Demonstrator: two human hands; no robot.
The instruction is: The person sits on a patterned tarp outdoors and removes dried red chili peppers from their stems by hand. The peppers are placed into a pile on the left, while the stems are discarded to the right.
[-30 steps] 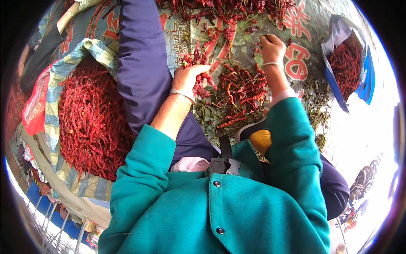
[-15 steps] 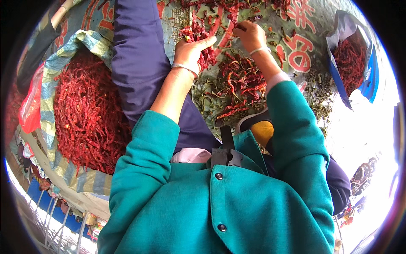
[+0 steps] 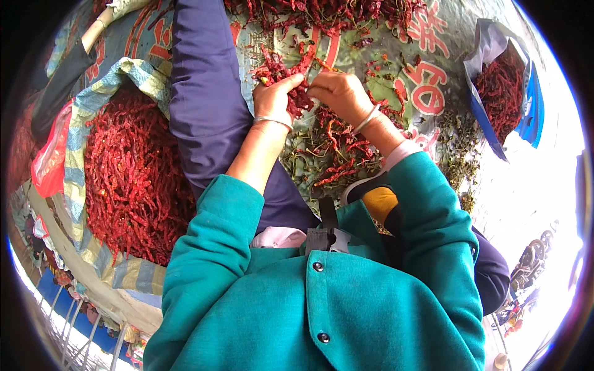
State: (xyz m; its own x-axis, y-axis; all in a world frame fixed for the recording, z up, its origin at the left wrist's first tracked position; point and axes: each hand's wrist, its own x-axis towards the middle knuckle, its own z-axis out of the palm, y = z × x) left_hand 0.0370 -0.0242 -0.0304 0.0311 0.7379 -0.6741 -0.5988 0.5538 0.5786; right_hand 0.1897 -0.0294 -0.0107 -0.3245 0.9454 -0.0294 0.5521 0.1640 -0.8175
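My left hand (image 3: 273,101) is closed around a bunch of dried red chillies (image 3: 301,101), which stick out past the thumb and fingers. Close on its right, my right hand (image 3: 344,94) is pinched, its fingertips at the edge of that bunch. Whatever lies between those fingertips is too small to make out. Below the hands, loose dried chillies (image 3: 346,145) and pale stems are scattered on a printed sheet (image 3: 387,37). A larger chilli heap (image 3: 334,13) spreads along the far edge.
An open woven sack (image 3: 76,167) full of dried chillies stands left of my outstretched leg (image 3: 204,80). At the right is a blue-and-grey bag (image 3: 533,111) with more chillies. A pile of stems (image 3: 455,148) lies nearer. Another person's arm (image 3: 93,36) shows at the far left.
My right hand has come left and down, from apart to beside the bunch in my left hand. The view has shifted, showing more of the far heap.
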